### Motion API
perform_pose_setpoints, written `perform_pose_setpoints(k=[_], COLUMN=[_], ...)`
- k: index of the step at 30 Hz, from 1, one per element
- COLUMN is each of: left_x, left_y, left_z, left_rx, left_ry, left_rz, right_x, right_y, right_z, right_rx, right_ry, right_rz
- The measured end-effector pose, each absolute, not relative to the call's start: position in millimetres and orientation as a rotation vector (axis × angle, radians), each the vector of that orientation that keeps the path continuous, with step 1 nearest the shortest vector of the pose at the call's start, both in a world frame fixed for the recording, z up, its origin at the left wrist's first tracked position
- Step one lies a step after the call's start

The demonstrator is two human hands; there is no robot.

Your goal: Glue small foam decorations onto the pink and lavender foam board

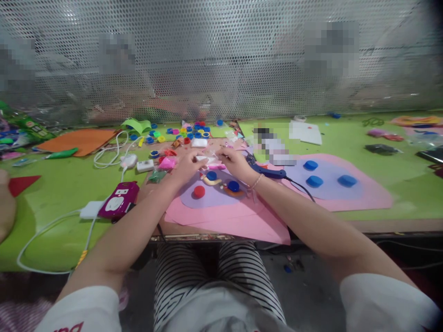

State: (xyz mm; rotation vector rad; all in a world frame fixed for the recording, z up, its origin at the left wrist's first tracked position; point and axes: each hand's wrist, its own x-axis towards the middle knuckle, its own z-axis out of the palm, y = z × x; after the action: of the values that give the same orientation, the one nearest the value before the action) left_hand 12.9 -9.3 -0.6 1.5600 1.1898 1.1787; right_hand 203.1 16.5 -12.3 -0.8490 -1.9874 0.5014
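Handling white piece (pixel 206 159) between left hand (pixel 188 166) and right hand (pixel 237 163).
Blur hides whether fingers clamp; next likely needs steadiness, blue cap (pixel 212 175) at six o'clock.

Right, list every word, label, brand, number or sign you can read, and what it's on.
"ng": apparently, in red on the left sleeve; the lettering is cut off by the picture's edge.
Green packet: label too blurred to read.
Nothing else legible.
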Motion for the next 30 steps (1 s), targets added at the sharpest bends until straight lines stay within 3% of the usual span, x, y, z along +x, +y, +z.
perform_pose_setpoints(k=[7, 20, 30], left_x=[10, 10, 13], left_y=[-7, -6, -9], left_z=[-6, -10, -1], left_rx=[1.712, 1.531, 1.446], left_ry=[1.181, 1.152, 1.213], left_rz=[1.181, 1.306, 1.345], right_x=[202, 201, 205], right_y=[16, 6, 8], right_z=[-12, -6, -11], right_rx=[-0.852, -0.754, -0.777], right_ry=[-1.914, -1.875, -1.879], right_rz=[0.583, 1.116, 1.093])
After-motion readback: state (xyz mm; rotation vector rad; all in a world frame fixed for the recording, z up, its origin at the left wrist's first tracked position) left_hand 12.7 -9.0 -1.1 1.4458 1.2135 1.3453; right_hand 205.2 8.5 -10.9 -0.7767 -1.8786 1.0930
